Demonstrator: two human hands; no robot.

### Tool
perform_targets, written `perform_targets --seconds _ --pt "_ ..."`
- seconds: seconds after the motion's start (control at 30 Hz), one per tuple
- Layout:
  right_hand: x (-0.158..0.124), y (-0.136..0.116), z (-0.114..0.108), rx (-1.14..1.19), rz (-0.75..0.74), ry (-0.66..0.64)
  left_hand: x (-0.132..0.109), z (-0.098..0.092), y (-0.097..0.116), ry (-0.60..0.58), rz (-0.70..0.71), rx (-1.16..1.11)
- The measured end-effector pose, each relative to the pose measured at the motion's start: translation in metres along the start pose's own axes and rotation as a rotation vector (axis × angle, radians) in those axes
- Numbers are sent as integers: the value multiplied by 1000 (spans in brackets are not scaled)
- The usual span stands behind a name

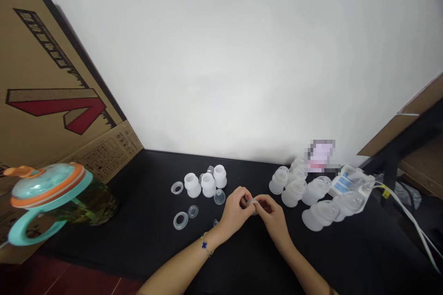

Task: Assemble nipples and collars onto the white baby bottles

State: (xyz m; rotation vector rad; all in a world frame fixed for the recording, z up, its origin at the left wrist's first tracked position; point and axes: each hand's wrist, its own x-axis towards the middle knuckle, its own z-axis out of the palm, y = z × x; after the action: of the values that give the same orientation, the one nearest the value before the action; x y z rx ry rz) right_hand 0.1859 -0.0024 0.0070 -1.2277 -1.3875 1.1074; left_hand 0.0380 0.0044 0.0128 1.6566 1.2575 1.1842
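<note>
My left hand (236, 209) and my right hand (273, 214) meet over the black mat (148, 239), fingers pinched together on a small clear silicone piece (252, 203) held between them. A bracelet with a blue charm sits on my left wrist. Just left of my hands lie three white plastic caps (206, 182), a clear dome (219, 197), a small clear disc (193, 211) and two clear rings (180, 220). To the right is a cluster of several assembled translucent bottle tops (313, 198).
A large cardboard box (51, 92) leans at the left. A teal and orange lidded cup (48, 198) stands close at the left edge. White packets (346, 180) and white cables (411, 221) lie at the right, under a brown shelf. A white wall stands behind.
</note>
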Motion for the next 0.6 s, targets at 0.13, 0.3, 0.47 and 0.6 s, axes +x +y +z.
perform_targets --seconds 0.13,0.3,0.47,0.6 --pt "0 -1 0 4 -10 10 0 1 -1 8 16 4" --pt "1 0 0 -3 1 12 0 1 -2 7 13 4" --pt "1 1 0 7 1 13 0 1 -2 1 12 6" --pt "1 3 -1 16 2 13 0 1 -3 4 25 5"
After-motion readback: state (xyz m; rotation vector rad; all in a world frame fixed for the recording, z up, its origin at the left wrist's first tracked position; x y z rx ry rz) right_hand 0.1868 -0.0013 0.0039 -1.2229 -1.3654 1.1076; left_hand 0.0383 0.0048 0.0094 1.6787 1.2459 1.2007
